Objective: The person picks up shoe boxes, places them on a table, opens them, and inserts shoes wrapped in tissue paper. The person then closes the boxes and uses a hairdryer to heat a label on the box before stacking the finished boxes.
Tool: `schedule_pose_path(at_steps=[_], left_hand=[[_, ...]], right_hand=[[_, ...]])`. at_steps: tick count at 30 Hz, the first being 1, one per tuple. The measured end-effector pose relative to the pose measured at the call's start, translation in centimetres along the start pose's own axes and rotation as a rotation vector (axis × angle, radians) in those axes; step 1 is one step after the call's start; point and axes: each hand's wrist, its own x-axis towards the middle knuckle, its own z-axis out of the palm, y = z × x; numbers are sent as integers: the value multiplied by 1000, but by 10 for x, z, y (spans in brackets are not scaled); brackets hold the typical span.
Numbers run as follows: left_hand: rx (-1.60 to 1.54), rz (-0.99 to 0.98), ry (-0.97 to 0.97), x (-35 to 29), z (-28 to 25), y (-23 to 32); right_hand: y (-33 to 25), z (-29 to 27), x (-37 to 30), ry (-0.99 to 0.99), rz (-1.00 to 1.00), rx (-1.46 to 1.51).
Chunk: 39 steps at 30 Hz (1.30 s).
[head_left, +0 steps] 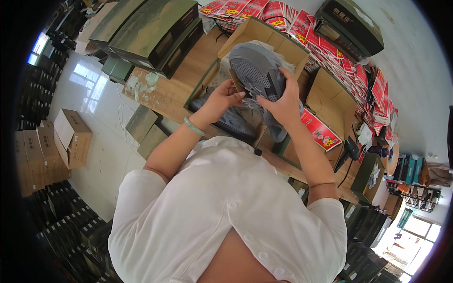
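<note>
Bright window glares; floor reflects; edges bend, perhaps blurred.

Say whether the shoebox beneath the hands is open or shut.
Open: the shoebox shows its brown inside, with a lower grey shoe lying in it, below the upper grey shoe in the right hand.

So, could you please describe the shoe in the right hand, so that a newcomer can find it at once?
On the wooden table, find the open box beside the stacked green boxes. Just above it is a grey laced shoe, gripped by the right hand. Unlike the other shoe, which lies in the box, this one is held up.
</note>
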Motion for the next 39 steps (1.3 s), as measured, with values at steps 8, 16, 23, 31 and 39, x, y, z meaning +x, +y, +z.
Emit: schedule_pose_path(at_steps=[8, 16, 23, 31, 39], left_hand=[[-152, -115, 296, 16, -18, -69], [-553, -415, 227, 54, -64, -106], [-740, -421, 392, 70, -77, -103], [-751, -584, 374, 67, -101, -106], [970, 153, 204, 30, -95, -79]], right_hand=[[10, 43, 13, -149, 4, -182], [33, 102, 6, -297, 73, -363], [53, 158, 4, -275, 99, -420], [75, 189, -1, -292, 204, -383], [105, 202, -20, -338, 120, -312]])
